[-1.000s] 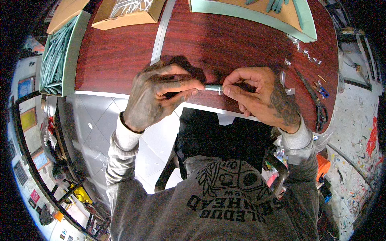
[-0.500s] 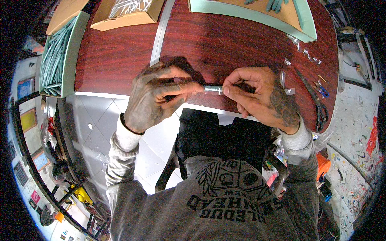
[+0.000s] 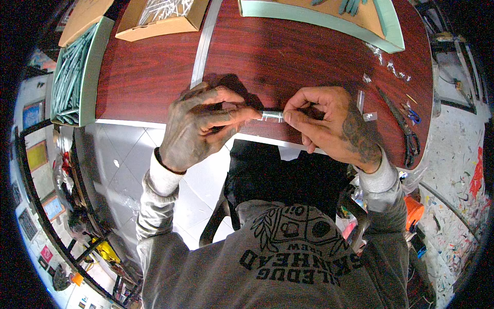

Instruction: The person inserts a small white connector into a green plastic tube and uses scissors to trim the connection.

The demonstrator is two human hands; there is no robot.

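Note:
My left hand (image 3: 198,126) pinches one end of a slim grey-green pen (image 3: 272,116) between thumb and fingertips. The other end sits in the pinch of my right hand (image 3: 334,121). The pen lies level above the table's near edge, and only its short middle shows, with pale marks along it. Both its ends are hidden by my fingers. Small clear strips with white marks (image 3: 370,117) lie on the table just beyond my right hand.
An open box of grey-green pens (image 3: 96,72) stands at the left. Farther back are a carton of thin white sticks (image 3: 159,32) and a pale green box (image 3: 319,21) with several pens. Black-handled scissors (image 3: 410,149) and blue-handled snips (image 3: 413,117) lie right on the dark red table (image 3: 154,77).
Between my fingers the pen has turned slightly, so more pale marks show on its middle. Both hands stay nearly in place with their pinches closed.

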